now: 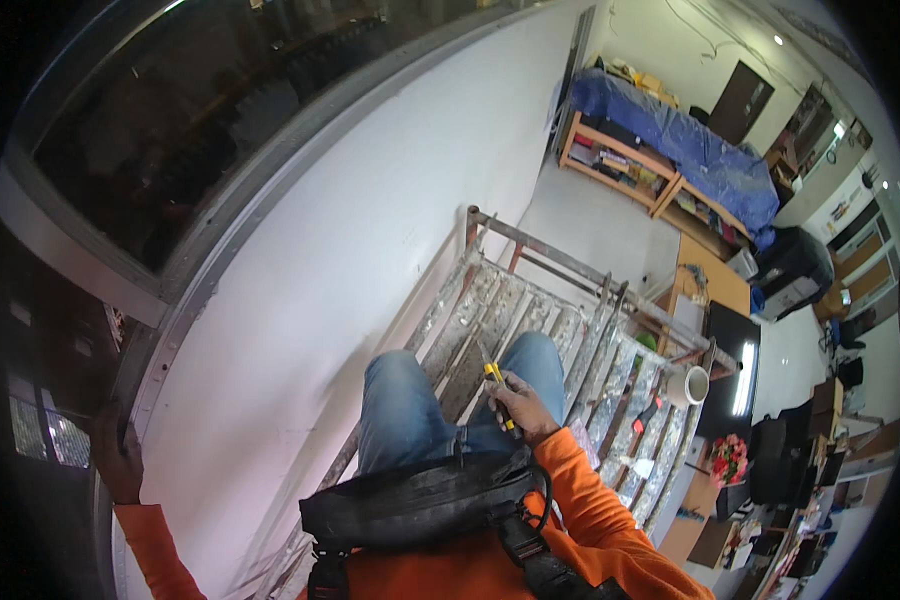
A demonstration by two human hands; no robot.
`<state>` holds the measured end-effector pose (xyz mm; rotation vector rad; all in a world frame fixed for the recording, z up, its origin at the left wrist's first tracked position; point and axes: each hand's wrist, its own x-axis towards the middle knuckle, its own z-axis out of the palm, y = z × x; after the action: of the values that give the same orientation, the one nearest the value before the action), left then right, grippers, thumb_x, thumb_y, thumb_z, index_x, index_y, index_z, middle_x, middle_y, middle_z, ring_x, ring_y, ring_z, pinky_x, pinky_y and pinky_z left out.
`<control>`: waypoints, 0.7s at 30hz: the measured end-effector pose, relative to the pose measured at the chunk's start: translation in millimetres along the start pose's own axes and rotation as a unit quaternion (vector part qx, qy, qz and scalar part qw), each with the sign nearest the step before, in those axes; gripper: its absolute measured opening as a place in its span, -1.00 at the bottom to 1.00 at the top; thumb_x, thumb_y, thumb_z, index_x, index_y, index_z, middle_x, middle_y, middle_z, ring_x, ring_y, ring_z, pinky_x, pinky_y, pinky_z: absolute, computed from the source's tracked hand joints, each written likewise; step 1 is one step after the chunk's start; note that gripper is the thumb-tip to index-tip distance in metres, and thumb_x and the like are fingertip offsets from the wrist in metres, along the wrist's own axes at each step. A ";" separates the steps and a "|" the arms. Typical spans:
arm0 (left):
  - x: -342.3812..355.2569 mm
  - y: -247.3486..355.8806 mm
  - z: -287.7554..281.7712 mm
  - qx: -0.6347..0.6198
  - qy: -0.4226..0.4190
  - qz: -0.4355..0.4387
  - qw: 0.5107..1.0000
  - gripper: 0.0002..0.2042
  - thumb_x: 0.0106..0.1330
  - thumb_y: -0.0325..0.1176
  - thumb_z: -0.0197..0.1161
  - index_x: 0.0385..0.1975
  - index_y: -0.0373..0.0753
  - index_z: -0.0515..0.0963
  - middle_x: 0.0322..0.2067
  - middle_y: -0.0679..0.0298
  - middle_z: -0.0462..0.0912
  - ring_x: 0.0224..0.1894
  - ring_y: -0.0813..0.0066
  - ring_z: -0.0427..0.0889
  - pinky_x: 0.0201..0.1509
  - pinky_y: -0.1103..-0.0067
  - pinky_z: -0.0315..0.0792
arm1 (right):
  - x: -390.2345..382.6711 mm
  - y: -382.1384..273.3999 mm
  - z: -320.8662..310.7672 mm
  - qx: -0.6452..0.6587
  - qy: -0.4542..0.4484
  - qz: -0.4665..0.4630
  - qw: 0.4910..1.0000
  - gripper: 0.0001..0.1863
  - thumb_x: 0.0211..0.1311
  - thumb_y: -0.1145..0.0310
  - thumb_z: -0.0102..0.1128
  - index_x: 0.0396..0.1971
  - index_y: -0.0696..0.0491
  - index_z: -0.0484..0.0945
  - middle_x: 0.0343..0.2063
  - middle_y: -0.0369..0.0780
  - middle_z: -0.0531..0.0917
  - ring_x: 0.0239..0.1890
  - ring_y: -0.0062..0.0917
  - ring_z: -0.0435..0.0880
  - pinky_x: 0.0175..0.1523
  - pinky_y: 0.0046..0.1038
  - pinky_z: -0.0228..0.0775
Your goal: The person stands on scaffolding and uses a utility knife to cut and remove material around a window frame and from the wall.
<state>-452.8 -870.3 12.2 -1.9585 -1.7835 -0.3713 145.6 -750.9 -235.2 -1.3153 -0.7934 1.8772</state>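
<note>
Two bare hands show, well apart. At the lower left of the frame, the left hand (118, 460) is raised at the end of an orange-sleeved forearm, its fingers pointing up along a metal window frame (150, 370); I cannot tell whether they grip it or only rest there. A white wall (300, 290) fills the space rightward. Just below centre, a yellow-and-black tool (492, 373) slants with its tip toward the upper left, above a slatted platform (450, 345). The right hand (523, 405) has its fingers curled around the handle, its forearm angling in from the lower right. At the upper right, open wooden shelves (665, 197) hold mixed small items. Right of centre, a whitish pot (677, 386) lies tilted, contents unclear
</note>
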 end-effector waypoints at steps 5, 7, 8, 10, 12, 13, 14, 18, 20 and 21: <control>-21.8 -44.1 25.8 0.108 0.030 -0.029 0.993 -0.71 0.44 -0.34 0.05 0.01 -0.36 0.55 0.06 -0.07 0.56 0.10 -0.09 0.54 0.22 0.24 0.38 | 9.6 11.6 -49.5 0.100 0.016 -0.026 0.995 -0.72 0.39 0.14 0.17 -0.06 -0.03 0.47 -0.55 -0.36 0.53 -0.64 -0.69 0.47 -0.56 -0.57 0.38; -22.6 -34.2 28.0 0.124 0.036 -0.011 0.992 -0.70 0.45 -0.32 0.04 0.00 -0.38 0.55 0.04 -0.09 0.57 0.08 -0.10 0.54 0.20 0.22 0.38 | 18.9 14.8 -67.2 0.133 0.054 -0.032 0.989 -0.71 0.39 0.12 0.16 -0.04 -0.03 0.46 -0.55 -0.35 0.53 -0.64 -0.68 0.47 -0.56 -0.56 0.38; -18.9 -28.5 25.0 0.134 0.031 0.002 0.991 -0.69 0.46 -0.31 0.02 -0.01 -0.39 0.55 0.01 -0.12 0.57 0.07 -0.11 0.54 0.19 0.20 0.38 | 26.6 12.1 -69.5 0.160 0.097 -0.026 0.982 -0.69 0.40 0.11 0.15 -0.03 -0.03 0.46 -0.56 -0.34 0.53 -0.64 -0.67 0.48 -0.55 -0.55 0.38; -10.7 -14.9 20.8 0.136 0.073 -0.018 0.988 -0.69 0.46 -0.29 0.02 -0.03 -0.39 0.56 -0.03 -0.13 0.58 0.02 -0.12 0.54 0.14 0.20 0.39 | 48.9 1.8 -70.2 0.155 0.085 -0.036 0.983 -0.68 0.40 0.09 0.15 -0.04 -0.02 0.48 -0.55 -0.35 0.52 -0.62 -0.67 0.46 -0.54 -0.55 0.37; 13.7 10.7 20.5 0.134 0.109 -0.042 0.984 -0.69 0.46 -0.27 0.02 -0.05 -0.39 0.56 -0.08 -0.14 0.59 -0.03 -0.12 0.55 0.10 0.19 0.40 | 70.8 -9.0 -70.9 0.121 0.083 -0.040 0.988 -0.66 0.39 0.04 0.14 -0.07 -0.01 0.52 -0.54 -0.35 0.51 -0.59 -0.67 0.44 -0.50 -0.55 0.34; 40.8 31.1 24.3 0.100 0.116 -0.002 0.988 -0.69 0.46 -0.26 0.03 -0.07 -0.38 0.57 -0.12 -0.13 0.60 -0.07 -0.10 0.55 0.05 0.19 0.40 | 90.6 -8.3 -73.9 0.082 0.067 -0.026 0.994 -0.60 0.40 0.03 0.11 0.03 0.01 0.52 -0.53 -0.36 0.51 -0.57 -0.69 0.43 -0.48 -0.56 0.30; 68.7 53.2 23.8 0.074 0.119 0.038 0.989 -0.69 0.45 -0.25 0.04 -0.09 -0.37 0.57 -0.15 -0.12 0.60 -0.12 -0.09 0.54 0.01 0.18 0.40 | 105.0 -12.7 -69.0 0.090 0.056 -0.024 0.994 -0.60 0.40 0.03 0.11 0.03 0.01 0.52 -0.53 -0.36 0.51 -0.57 -0.69 0.43 -0.48 -0.56 0.30; 239.8 183.5 77.2 -0.026 0.075 0.127 0.989 -0.76 0.33 -0.37 0.20 -0.11 -0.37 0.57 -0.19 0.02 0.61 -0.11 -0.04 0.53 0.00 0.24 0.41 | 157.3 -34.1 -44.1 0.089 0.047 -0.050 0.994 -0.53 0.42 0.06 0.08 0.16 0.05 0.46 -0.53 -0.41 0.46 -0.57 -0.75 0.37 -0.48 -0.62 0.24; 334.1 265.3 106.0 -0.114 0.049 0.209 0.970 -0.76 0.30 -0.39 0.20 -0.09 -0.36 0.54 -0.13 0.00 0.58 -0.02 -0.04 0.53 0.09 0.26 0.42 | 177.9 -43.8 -39.8 0.105 0.077 -0.088 0.988 -0.53 0.43 0.10 0.08 0.21 0.04 0.43 -0.53 -0.43 0.43 -0.59 -0.77 0.35 -0.49 -0.65 0.22; 372.6 286.3 126.8 -0.104 0.030 0.220 0.969 -0.74 0.30 -0.38 0.21 -0.07 -0.36 0.53 -0.10 -0.01 0.56 0.01 -0.04 0.52 0.13 0.26 0.41 | 196.4 -40.0 -35.5 0.115 0.073 -0.085 0.987 -0.53 0.43 0.10 0.08 0.21 0.04 0.43 -0.53 -0.43 0.43 -0.59 -0.77 0.35 -0.49 -0.65 0.22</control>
<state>-138.6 -499.9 42.9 -2.3870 -1.2618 -0.4710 140.4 -564.3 -316.1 -1.1852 -0.5749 1.6620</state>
